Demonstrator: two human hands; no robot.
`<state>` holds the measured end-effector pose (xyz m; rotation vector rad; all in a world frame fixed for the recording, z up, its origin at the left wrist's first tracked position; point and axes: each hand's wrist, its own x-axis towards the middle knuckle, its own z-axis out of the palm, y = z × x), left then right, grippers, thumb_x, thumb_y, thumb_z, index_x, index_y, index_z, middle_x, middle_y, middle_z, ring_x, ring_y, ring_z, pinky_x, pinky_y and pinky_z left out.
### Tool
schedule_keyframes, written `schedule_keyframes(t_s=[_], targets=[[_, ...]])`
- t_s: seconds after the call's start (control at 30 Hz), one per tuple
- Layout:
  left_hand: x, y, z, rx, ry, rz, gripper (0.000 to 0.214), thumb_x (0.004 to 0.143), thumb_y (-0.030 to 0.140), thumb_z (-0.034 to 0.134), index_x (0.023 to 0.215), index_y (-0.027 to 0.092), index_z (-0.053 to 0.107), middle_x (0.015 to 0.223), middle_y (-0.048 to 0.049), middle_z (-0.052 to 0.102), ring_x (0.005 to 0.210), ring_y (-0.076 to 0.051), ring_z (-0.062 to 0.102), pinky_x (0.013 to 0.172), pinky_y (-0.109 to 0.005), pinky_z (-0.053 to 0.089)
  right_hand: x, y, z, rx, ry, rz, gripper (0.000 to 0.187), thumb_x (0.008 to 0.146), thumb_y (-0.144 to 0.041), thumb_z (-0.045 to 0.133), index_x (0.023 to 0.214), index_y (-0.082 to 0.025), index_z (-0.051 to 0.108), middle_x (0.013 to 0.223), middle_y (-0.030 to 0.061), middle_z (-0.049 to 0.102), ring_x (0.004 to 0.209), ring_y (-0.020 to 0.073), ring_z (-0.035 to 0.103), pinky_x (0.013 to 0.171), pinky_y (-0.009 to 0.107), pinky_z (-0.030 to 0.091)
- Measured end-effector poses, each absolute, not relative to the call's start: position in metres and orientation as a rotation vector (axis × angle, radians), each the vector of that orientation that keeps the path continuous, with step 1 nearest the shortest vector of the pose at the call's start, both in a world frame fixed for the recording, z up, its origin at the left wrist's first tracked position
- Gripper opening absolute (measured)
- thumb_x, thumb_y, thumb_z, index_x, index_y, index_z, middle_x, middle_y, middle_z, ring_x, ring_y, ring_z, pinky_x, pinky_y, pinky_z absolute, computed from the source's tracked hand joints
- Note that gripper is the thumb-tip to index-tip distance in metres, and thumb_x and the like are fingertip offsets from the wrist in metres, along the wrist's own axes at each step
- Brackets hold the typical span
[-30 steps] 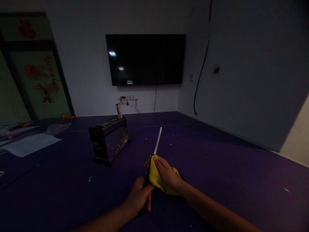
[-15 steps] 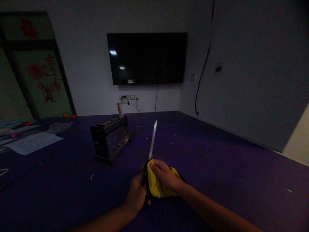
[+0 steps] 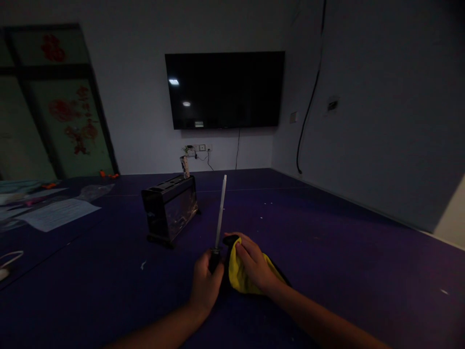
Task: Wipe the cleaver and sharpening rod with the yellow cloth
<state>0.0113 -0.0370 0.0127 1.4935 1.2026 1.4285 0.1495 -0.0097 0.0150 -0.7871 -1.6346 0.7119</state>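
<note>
My left hand (image 3: 206,281) is closed around the black handle of a sharpening steel (image 3: 221,213). Its slim silver rod points up and slightly right, away from me. Just to the right, my right hand (image 3: 252,261) grips a yellow cloth (image 3: 238,274) with a dark edge and backing. The thumb presses on the yellow side, and part of the cloth hangs below the palm. Cloth and rod now stand a little apart. Ahead on the left is a black knife block (image 3: 170,206) with slots on top and a shiny side panel.
A patterned upright piece (image 3: 185,167) rises at the block's far end. Papers (image 3: 60,214) and a clear plastic bag (image 3: 92,191) lie at left on the dark blue-purple surface (image 3: 308,252). White scraps are scattered about. A television (image 3: 227,89) hangs on the far wall.
The cloth has come off the base of the rod, baring the black handle and guard. My left hand has moved slightly left with the steel, my right hand slightly right. The view has shifted a little.
</note>
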Motion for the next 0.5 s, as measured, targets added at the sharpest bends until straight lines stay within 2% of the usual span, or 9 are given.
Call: schedule_keyframes(t_s=[0.07,0.17,0.5], targets=[[0.010,-0.036,0.013,1.472,1.206,1.435,0.021,0.071,0.032,0.051,0.080,0.015,0.059,0.077,-0.0047,0.063,0.075,-0.020,0.056,0.068,-0.028,0.043,0.150,-0.011,0.013,-0.777,-1.655,0.692,0.034,0.087,-0.041,0.040,0.107,-0.024,0.061,0.114,0.0068,0.057,0.108,0.0209,0.049,0.097,0.037,0.032],[0.009,-0.035,0.013,1.426,1.181,1.433,0.022,0.070,0.033,0.051,0.080,0.015,0.060,0.078,-0.0048,0.064,0.077,-0.020,0.057,0.069,-0.028,0.043,0.148,-0.011,0.009,-0.776,-1.667,0.668,0.037,0.088,-0.041,0.039,0.116,-0.025,0.056,0.121,0.0067,0.054,0.113,0.0206,0.046,0.100,0.040,0.030],[0.008,-0.041,0.006,1.388,1.158,1.360,0.020,0.068,0.031,0.051,0.077,0.015,0.059,0.072,-0.0022,0.062,0.069,-0.016,0.055,0.060,-0.024,0.043,0.144,-0.011,0.003,-0.781,-1.620,0.658,0.036,0.088,-0.041,0.039,0.114,-0.026,0.057,0.119,0.0051,0.056,0.111,0.0206,0.048,0.099,0.039,0.032]])
